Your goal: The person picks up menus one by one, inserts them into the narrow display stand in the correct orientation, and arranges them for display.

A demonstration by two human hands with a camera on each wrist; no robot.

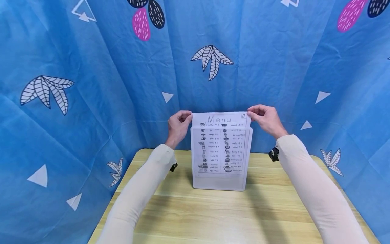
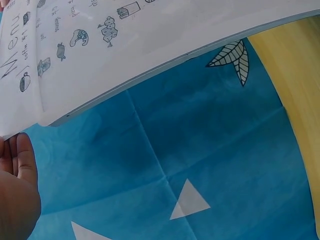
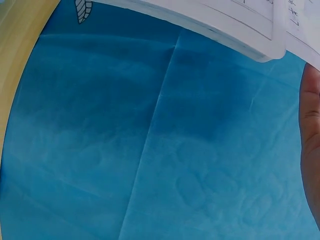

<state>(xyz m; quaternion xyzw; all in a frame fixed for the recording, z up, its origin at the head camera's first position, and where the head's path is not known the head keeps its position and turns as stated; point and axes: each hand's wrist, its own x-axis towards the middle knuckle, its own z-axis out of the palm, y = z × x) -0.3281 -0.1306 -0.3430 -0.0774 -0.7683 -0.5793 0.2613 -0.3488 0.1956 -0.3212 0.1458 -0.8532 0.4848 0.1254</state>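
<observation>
A paper menu sheet (image 1: 219, 118) with small drawings and prices stands upright in a clear, pale-edged sign holder (image 1: 219, 182). Its "Menu" heading sticks out above the holder's top edge. My left hand (image 1: 178, 127) pinches the sheet's top left corner, and my right hand (image 1: 268, 118) pinches the top right one. In the left wrist view the menu and the holder's side edge run across the top, with my left fingers (image 2: 25, 155) at the paper's corner. Only part of my right hand (image 3: 311, 130) shows in the right wrist view, beside the paper.
The holder's bottom edge is at the wooden table (image 1: 195, 217), towards its far side. Behind and around the table hangs a blue curtain (image 1: 262, 67) printed with leaves and triangles. A small black device (image 1: 274, 154) sits under my right wrist.
</observation>
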